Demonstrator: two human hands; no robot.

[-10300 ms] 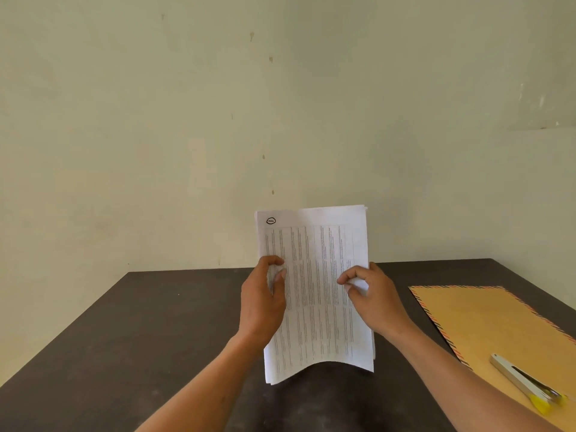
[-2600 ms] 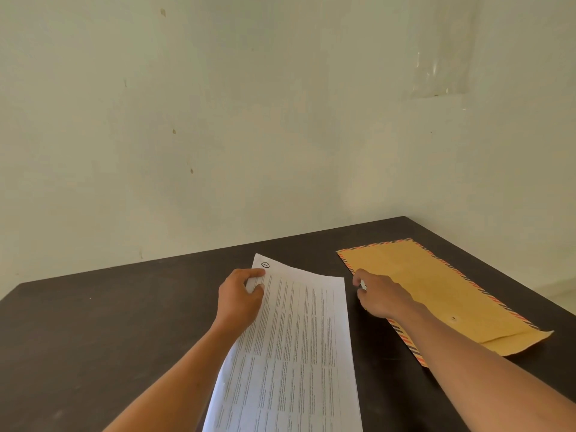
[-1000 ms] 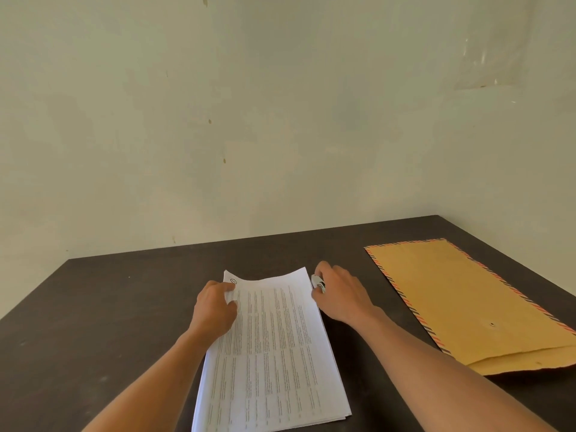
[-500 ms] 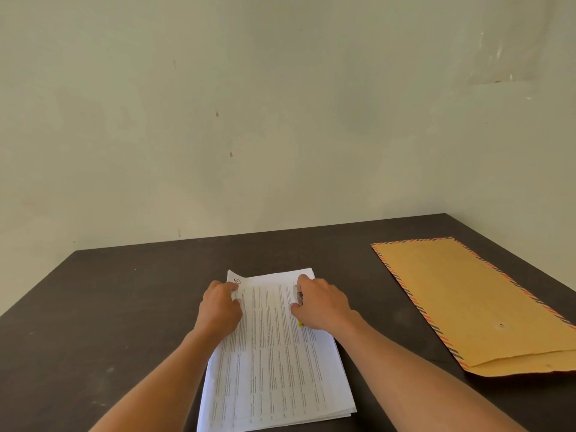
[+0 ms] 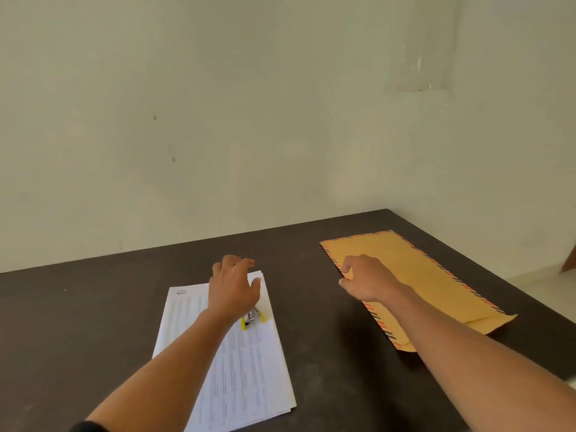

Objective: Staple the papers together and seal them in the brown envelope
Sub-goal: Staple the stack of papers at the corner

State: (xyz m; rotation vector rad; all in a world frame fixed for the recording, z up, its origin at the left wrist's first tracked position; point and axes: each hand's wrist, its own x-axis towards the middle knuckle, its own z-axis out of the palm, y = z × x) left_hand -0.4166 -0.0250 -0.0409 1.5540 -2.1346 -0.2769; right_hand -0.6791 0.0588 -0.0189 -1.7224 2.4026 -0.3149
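Bare desk (image 5: pixel 78 322) lies left of the papers (image 5: pixel 243 363), and between them and the envelope (image 5: pixel 436 285); a wall (image 5: pixel 218 120) closes the far edge.

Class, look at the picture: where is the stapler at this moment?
In the head view, the stapler lies on the stack of papers, left of centre, partly under the left hand; the brown envelope lies well to its right.

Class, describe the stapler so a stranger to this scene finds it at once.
Start at the dark table and find the white papers lying left of the brown envelope. The stapler rests on them, partly hidden under the left hand: metallic with yellow ends.
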